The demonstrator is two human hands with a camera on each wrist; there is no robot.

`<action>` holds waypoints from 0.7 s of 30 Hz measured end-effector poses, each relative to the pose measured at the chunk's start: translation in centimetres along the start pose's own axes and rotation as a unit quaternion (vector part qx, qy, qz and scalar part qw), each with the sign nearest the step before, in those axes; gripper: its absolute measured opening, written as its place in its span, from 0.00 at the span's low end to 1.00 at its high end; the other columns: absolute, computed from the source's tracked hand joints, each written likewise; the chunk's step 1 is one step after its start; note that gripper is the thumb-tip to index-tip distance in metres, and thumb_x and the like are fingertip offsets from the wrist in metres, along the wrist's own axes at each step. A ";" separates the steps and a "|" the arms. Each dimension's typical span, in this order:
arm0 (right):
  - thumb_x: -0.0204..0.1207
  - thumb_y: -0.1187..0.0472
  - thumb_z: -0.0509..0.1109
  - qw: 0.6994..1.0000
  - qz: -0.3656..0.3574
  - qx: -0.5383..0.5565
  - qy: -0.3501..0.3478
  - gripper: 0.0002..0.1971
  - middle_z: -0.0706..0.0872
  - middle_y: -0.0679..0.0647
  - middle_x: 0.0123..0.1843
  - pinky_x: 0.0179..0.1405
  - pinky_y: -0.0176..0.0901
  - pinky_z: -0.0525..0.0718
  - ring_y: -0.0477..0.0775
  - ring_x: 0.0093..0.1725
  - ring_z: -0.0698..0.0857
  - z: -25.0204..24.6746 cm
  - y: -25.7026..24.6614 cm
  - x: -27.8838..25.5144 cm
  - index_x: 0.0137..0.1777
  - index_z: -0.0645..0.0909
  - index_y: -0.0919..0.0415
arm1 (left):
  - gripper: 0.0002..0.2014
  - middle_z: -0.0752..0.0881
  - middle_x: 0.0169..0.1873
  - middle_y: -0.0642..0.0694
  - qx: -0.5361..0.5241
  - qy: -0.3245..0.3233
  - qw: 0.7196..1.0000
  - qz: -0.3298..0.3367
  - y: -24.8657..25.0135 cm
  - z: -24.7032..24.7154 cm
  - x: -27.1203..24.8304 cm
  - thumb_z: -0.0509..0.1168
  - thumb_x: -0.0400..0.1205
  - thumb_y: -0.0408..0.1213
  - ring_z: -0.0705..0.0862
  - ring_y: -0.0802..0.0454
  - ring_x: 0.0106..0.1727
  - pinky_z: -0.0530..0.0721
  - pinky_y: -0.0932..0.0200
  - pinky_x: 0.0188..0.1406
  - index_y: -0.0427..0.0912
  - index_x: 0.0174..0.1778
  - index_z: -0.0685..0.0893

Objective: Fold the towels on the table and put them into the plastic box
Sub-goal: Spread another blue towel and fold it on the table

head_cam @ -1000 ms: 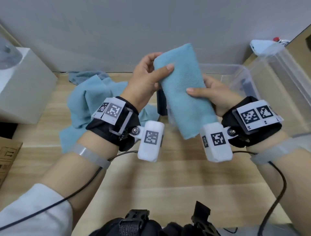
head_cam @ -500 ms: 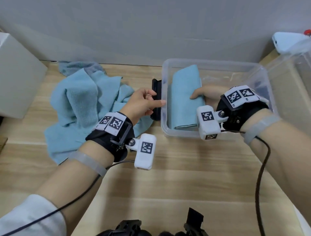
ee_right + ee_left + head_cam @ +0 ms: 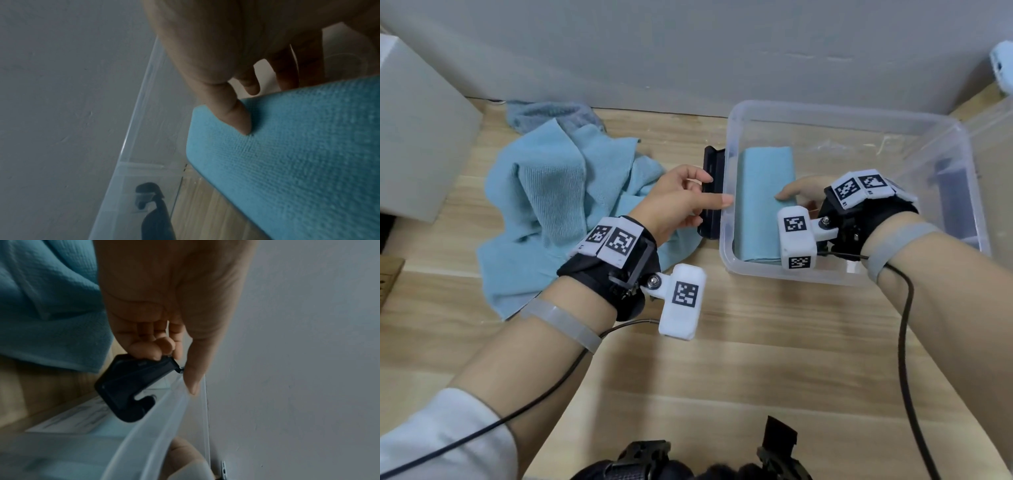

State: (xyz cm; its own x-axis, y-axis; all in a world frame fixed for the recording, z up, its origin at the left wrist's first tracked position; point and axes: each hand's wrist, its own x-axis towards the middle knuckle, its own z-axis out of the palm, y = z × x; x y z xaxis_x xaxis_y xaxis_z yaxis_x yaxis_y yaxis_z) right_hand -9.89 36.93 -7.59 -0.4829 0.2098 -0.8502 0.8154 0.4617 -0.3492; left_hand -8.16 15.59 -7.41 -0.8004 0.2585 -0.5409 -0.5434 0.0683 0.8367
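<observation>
A folded blue towel [image 3: 760, 202] [image 3: 298, 154] lies along the left side of the clear plastic box [image 3: 842, 113]. My right hand [image 3: 796, 193] [image 3: 247, 108] is inside the box and holds the towel's right edge, thumb on top and fingers behind the edge. My left hand [image 3: 681, 198] [image 3: 164, 345] is at the box's left wall. Its curled fingers grip the black latch [image 3: 710, 192] [image 3: 131, 386] while the thumb lies against the rim. A crumpled pile of blue towels [image 3: 551, 205] [image 3: 41, 305] sits on the wooden table to the left.
A grey-white box [image 3: 414, 137] stands at the far left, with cardboard [image 3: 388, 277] below it. A second clear container [image 3: 996, 154] stands against the plastic box's right side. The wall runs close behind. Bare wooden table lies in front of the box.
A second ago both hands held the folded towel in the air. My right hand has lowered it into the box; my left hand let go and moved to the black latch.
</observation>
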 end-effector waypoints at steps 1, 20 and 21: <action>0.78 0.60 0.64 1.000 -0.002 0.007 -0.002 0.09 0.80 0.60 0.29 0.30 0.41 0.77 0.54 0.22 0.79 0.1 0.0 0.1 0.45 0.76 0.68 | 0.18 0.67 0.26 0.52 -0.003 -0.001 1.000 -0.001 0.0 -0.1 0.0 0.76 0.69 0.28 0.71 0.57 0.31 0.74 0.69 0.19 0.46 0.46 0.75; 0.74 0.65 0.65 0.942 -0.236 0.180 0.159 0.26 0.75 0.56 0.66 0.61 0.47 0.78 0.54 0.61 0.76 2.6 -5.2 -7.8 0.72 0.67 0.55 | 0.15 0.76 0.33 0.53 0.062 0.005 0.995 0.083 0.1 -1.8 -3.1 0.71 0.73 0.26 0.74 0.59 0.31 0.75 0.68 0.29 0.47 0.47 0.75; 0.74 0.66 0.64 0.931 -0.268 0.202 0.143 0.23 0.77 0.55 0.60 0.57 0.45 0.80 0.52 0.56 0.78 3.3 -5.5 -9.1 0.69 0.69 0.55 | 0.14 0.76 0.34 0.53 0.095 0.002 0.990 0.100 0.0 -2.6 -3.6 0.71 0.74 0.27 0.74 0.59 0.31 0.75 0.67 0.31 0.47 0.47 0.76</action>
State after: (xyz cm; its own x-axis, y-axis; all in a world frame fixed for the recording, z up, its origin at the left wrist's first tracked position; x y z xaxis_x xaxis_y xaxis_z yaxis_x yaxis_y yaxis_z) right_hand -8.96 29.63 0.77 -0.8727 0.2905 -0.3924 0.4594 0.2167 -0.8614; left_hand -5.93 12.11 -5.67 -0.8888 0.2805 -0.3624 -0.3167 0.1956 0.9281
